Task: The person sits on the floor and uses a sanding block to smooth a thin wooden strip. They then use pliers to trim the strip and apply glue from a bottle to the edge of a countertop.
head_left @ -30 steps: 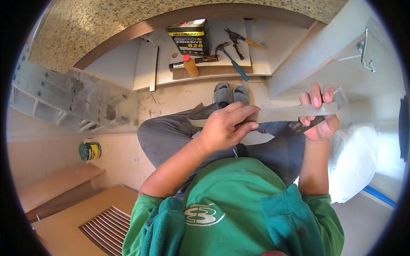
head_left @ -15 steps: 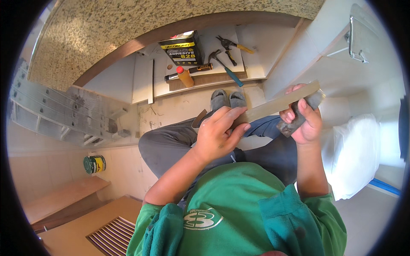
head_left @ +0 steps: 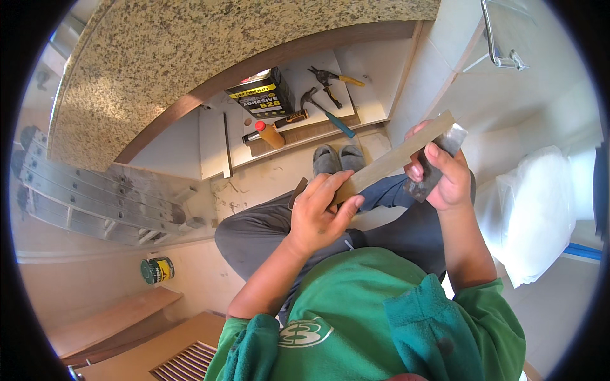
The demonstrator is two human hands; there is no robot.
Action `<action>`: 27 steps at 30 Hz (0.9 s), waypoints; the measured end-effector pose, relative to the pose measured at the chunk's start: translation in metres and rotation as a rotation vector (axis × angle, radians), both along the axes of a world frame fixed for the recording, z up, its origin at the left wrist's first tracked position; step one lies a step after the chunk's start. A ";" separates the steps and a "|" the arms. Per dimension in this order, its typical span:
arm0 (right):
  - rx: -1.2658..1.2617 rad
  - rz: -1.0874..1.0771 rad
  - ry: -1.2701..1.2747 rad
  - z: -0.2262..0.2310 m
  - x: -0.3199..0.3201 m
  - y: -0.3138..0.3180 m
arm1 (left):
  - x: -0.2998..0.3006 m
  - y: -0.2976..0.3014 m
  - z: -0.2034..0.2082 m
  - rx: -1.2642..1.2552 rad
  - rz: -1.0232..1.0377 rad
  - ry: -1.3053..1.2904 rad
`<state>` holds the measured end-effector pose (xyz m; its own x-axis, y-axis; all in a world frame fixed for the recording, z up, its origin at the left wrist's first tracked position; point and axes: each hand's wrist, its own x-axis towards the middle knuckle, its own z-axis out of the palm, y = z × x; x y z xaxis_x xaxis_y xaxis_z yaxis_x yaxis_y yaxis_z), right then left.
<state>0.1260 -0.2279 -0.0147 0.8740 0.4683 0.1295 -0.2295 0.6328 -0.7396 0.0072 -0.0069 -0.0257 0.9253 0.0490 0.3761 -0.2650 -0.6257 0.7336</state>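
A long, thin tan strip (head_left: 386,164), with a brown end (head_left: 298,192) showing past my fingers, slants across my lap, its far end up at the right. My left hand (head_left: 322,214) is closed round its lower left part, thumb near the side facing me. In my right hand (head_left: 450,184) is a flat, worn dark-and-silver metal piece (head_left: 438,163); its exact kind I cannot make out. The metal piece lies against or just beside the strip near the strip's upper right end, and some of my right fingers are behind the strip.
Under the speckled countertop (head_left: 210,57), a cabinet shelf bears an adhesive can (head_left: 264,95), an orange bottle (head_left: 270,134), a claw hammer (head_left: 330,114) and pliers (head_left: 333,77). A ladder (head_left: 95,203) lies left, near a green can (head_left: 157,270). White plastic (head_left: 534,216) hangs right.
The view has shifted slightly. The metal piece in my right hand is tilted differently, its bright face showing more. Both hands keep their hold.
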 end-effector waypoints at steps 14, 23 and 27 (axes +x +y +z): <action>-0.048 -0.161 0.129 -0.026 0.012 -0.064 | 0.072 0.050 0.008 -0.083 0.151 -0.386; -0.360 -0.725 -0.381 0.063 0.045 -0.138 | 0.126 0.057 0.048 -0.621 0.065 -0.412; -0.921 -1.248 -0.737 0.146 0.092 -0.143 | 0.129 0.036 0.011 -0.600 0.063 -0.227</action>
<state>0.2178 -0.3711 0.1309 0.6237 -0.2526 0.7398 0.5631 -0.5112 -0.6493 0.1357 0.0287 -0.0151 0.8147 0.3632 0.4522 -0.4308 -0.1430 0.8910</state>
